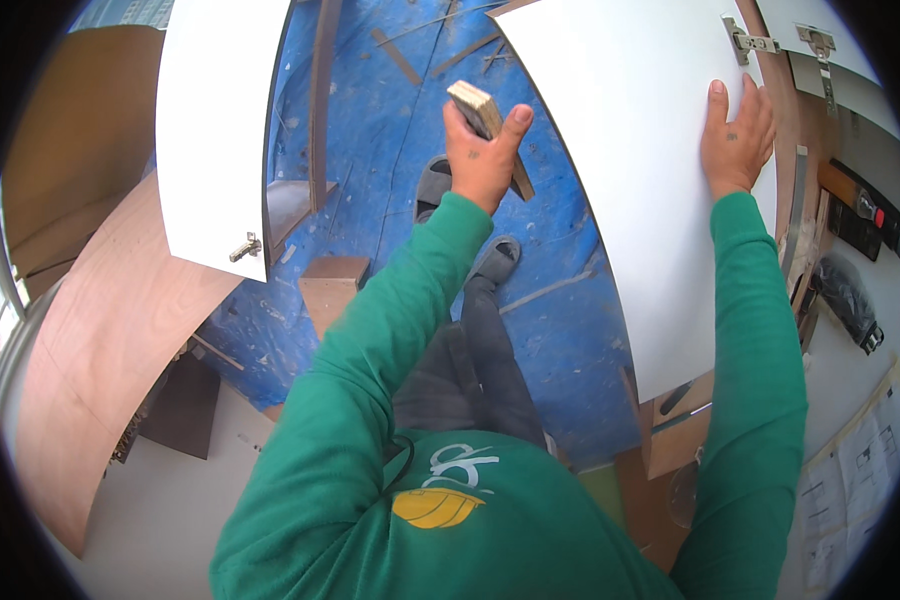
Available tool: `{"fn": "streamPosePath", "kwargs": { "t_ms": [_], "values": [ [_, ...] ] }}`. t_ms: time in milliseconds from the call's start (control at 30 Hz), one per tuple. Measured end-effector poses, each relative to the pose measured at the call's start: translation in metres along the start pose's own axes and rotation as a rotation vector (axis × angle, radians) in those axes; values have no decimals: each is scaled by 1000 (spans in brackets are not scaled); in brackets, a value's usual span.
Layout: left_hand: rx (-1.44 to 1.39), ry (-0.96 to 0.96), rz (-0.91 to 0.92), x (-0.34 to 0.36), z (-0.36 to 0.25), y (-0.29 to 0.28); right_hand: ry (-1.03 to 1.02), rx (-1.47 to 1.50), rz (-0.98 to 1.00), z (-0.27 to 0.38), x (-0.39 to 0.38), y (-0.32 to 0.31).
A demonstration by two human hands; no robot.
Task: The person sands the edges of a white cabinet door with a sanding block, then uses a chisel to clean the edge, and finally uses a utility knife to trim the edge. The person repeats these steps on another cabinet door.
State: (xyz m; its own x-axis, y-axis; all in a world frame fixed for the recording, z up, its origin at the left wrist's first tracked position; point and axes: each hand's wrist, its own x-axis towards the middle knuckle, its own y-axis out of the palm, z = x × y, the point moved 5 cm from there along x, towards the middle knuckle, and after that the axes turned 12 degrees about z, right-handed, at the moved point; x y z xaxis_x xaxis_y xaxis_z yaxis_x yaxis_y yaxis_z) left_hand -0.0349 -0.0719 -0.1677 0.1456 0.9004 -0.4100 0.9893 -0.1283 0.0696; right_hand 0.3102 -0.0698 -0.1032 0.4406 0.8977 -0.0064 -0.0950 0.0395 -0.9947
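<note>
My left hand [480, 165] is closed around a short plywood strip [477, 104], whose pale cut end rises past the fingers. The strip's lower end slants out below the hand, over the floor. On the right, my right hand [736, 145] lies on a white cabinet door [620, 150], near its right edge, with the thumb apart from the fingers. Just above that hand, a metal hinge [748, 42] is fixed to the door. Another metal hinge [818, 42] shows farther right.
Blue sheeting [370, 130] covers the floor, with wood scraps [398, 57] on it. At left hangs another white door [215, 130] beside a curved plywood sheet [120, 330]. A wooden block [334, 285] stands near my feet. Tools [850, 300] and a paper drawing [860, 480] lie at right.
</note>
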Motion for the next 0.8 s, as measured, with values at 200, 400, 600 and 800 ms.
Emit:
{"fn": "streamPosePath", "kwargs": {
  "t_ms": [200, 400, 600, 800],
  "values": [
    [-198, 24, 27, 57, -11, -3, 13, -11, -5, -2, 1, -3],
    [-74, 73, 18, 99, -35, -7, -3, -4, -9, -3, 0, -1],
    [-195, 202, -80, 85, -35, -4, -26, 31, -22, 1, -1, -2],
    [-94, 122, -56, 42, -33, 9, -42, 42, -32, 2, -2, -5]
  ]
}}
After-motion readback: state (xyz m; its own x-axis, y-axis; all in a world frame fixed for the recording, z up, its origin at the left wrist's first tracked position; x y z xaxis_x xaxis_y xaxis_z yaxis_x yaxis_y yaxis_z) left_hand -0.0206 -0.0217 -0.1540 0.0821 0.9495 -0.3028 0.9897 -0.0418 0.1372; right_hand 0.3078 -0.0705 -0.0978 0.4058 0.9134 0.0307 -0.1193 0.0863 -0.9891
